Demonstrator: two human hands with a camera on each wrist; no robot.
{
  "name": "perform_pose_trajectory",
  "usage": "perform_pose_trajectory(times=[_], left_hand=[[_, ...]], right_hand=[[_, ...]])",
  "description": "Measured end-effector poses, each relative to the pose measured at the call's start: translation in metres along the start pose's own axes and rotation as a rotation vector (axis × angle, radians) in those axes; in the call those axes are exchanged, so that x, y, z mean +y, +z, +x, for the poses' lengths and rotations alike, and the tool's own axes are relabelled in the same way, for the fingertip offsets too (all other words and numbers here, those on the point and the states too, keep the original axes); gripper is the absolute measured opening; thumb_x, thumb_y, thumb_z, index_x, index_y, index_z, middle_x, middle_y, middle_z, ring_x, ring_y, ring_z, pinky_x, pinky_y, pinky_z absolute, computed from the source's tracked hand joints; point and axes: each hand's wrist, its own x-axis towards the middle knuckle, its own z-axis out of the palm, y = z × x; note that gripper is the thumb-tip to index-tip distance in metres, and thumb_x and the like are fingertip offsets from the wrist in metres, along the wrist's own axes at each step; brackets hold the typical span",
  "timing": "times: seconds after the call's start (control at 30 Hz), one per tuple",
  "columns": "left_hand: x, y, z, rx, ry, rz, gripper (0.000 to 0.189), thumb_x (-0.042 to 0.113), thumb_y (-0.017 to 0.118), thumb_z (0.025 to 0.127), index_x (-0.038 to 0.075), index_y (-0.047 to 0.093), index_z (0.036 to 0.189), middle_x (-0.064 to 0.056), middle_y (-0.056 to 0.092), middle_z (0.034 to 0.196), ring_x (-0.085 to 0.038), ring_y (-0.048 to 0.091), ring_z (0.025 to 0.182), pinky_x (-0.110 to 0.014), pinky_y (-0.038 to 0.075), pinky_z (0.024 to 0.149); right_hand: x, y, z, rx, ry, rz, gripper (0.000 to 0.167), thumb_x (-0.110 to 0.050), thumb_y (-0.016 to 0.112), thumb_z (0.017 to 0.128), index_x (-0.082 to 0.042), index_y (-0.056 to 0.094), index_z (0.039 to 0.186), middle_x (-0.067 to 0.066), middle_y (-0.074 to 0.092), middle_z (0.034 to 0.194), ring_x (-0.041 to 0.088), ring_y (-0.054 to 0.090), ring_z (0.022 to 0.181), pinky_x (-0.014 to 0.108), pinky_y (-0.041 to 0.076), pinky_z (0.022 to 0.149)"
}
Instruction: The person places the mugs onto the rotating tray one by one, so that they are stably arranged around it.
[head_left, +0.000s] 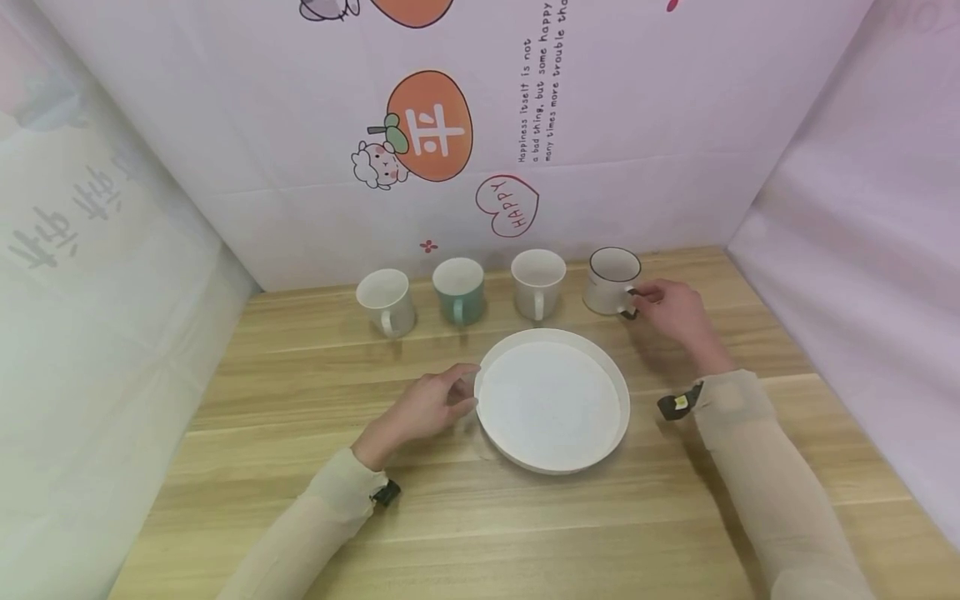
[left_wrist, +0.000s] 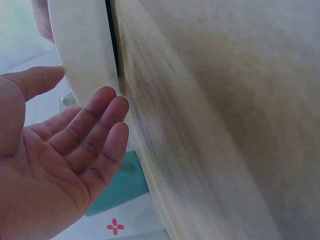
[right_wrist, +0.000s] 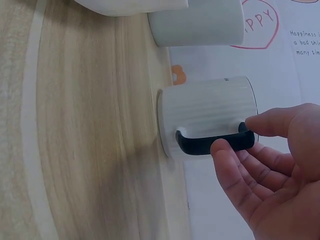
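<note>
At the back right of the table stands a white mug (head_left: 611, 287) with a dark rim and a black handle (right_wrist: 215, 144). My right hand (head_left: 673, 315) pinches that handle between thumb and fingers, as the right wrist view shows close up. My left hand (head_left: 427, 407) is at the left rim of a round white tray (head_left: 551, 408), thumb and fingers spread and fairly straight. Seen from the left wrist, those fingertips (left_wrist: 117, 135) are right by the tray's side wall (left_wrist: 82, 45). Nothing lies on the tray.
Left of the dark-rimmed mug, a white mug (head_left: 538, 287), a teal mug (head_left: 459, 292) and another white mug (head_left: 386, 302) stand in a row along the table's back edge. Printed white cloth (head_left: 300, 167) rises behind the wooden table (head_left: 285, 392) and at both sides.
</note>
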Motion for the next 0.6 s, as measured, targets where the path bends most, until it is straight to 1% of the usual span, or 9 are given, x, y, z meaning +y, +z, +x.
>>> perform_pose_trajectory(times=[0.07, 0.13, 0.2, 0.27, 0.33, 0.47, 0.6], left_hand=[[-0.0001, -0.0002, -0.0003, -0.003, 0.006, -0.004, 0.049, 0.025, 0.063, 0.098, 0.012, 0.049, 0.143, -0.004, 0.075, 0.105, -0.020, 0.071, 0.099, -0.039, 0.056, 0.092], [-0.0007, -0.0001, -0.0004, -0.006, 0.015, -0.005, 0.049, 0.025, 0.063, 0.098, 0.011, 0.048, 0.143, -0.004, 0.075, 0.105, -0.019, 0.071, 0.099, -0.039, 0.056, 0.091], [-0.0012, 0.0002, 0.0001, -0.011, 0.020, -0.004, 0.050, 0.025, 0.062, 0.099, 0.011, 0.047, 0.144, -0.005, 0.075, 0.105, -0.019, 0.071, 0.099, -0.039, 0.057, 0.090], [-0.0017, 0.0004, 0.0004, -0.020, 0.016, -0.003, 0.050, 0.026, 0.062, 0.099, 0.011, 0.046, 0.145, -0.005, 0.075, 0.105, -0.019, 0.071, 0.099, -0.038, 0.057, 0.089], [-0.0017, 0.0002, 0.0004, -0.026, 0.011, -0.003, 0.051, 0.026, 0.062, 0.099, 0.011, 0.045, 0.145, -0.005, 0.074, 0.105, -0.018, 0.071, 0.098, -0.038, 0.057, 0.089], [-0.0015, -0.0002, 0.0002, -0.043, -0.005, -0.009, 0.053, 0.026, 0.062, 0.099, 0.012, 0.044, 0.147, -0.006, 0.074, 0.106, -0.019, 0.070, 0.099, -0.037, 0.057, 0.090], [-0.0013, -0.0003, -0.0003, -0.055, -0.010, -0.020, 0.054, 0.026, 0.061, 0.099, 0.012, 0.042, 0.148, -0.007, 0.074, 0.107, -0.020, 0.071, 0.100, -0.038, 0.057, 0.090]], right_hand=[[-0.0002, 0.0009, 0.0007, -0.001, 0.009, 0.003, 0.037, -0.026, 0.055, 0.099, -0.001, 0.065, 0.124, 0.023, 0.072, 0.112, 0.038, 0.070, 0.099, 0.047, 0.052, 0.086], [0.0000, 0.0016, 0.0019, 0.002, 0.023, 0.009, 0.037, -0.027, 0.056, 0.098, -0.002, 0.066, 0.123, 0.022, 0.074, 0.108, 0.031, 0.073, 0.090, 0.040, 0.052, 0.080], [-0.0001, 0.0018, 0.0025, -0.003, 0.039, 0.014, 0.037, -0.028, 0.057, 0.098, -0.002, 0.066, 0.123, 0.019, 0.075, 0.104, 0.023, 0.073, 0.081, 0.032, 0.050, 0.074], [-0.0002, 0.0017, 0.0033, -0.011, 0.054, 0.027, 0.037, -0.029, 0.057, 0.098, -0.002, 0.066, 0.122, 0.018, 0.076, 0.101, 0.018, 0.072, 0.077, 0.027, 0.048, 0.070], [0.0001, 0.0015, 0.0041, -0.023, 0.069, 0.041, 0.037, -0.029, 0.057, 0.098, -0.002, 0.066, 0.123, 0.016, 0.077, 0.100, 0.018, 0.073, 0.077, 0.024, 0.046, 0.067], [0.0007, 0.0013, 0.0047, -0.046, 0.078, 0.087, 0.037, -0.026, 0.058, 0.098, 0.000, 0.065, 0.123, 0.019, 0.076, 0.101, 0.025, 0.075, 0.082, 0.020, 0.048, 0.064], [0.0008, 0.0008, 0.0049, -0.055, 0.087, 0.111, 0.037, -0.026, 0.058, 0.098, 0.001, 0.065, 0.123, 0.019, 0.076, 0.101, 0.024, 0.075, 0.081, 0.018, 0.049, 0.063]])
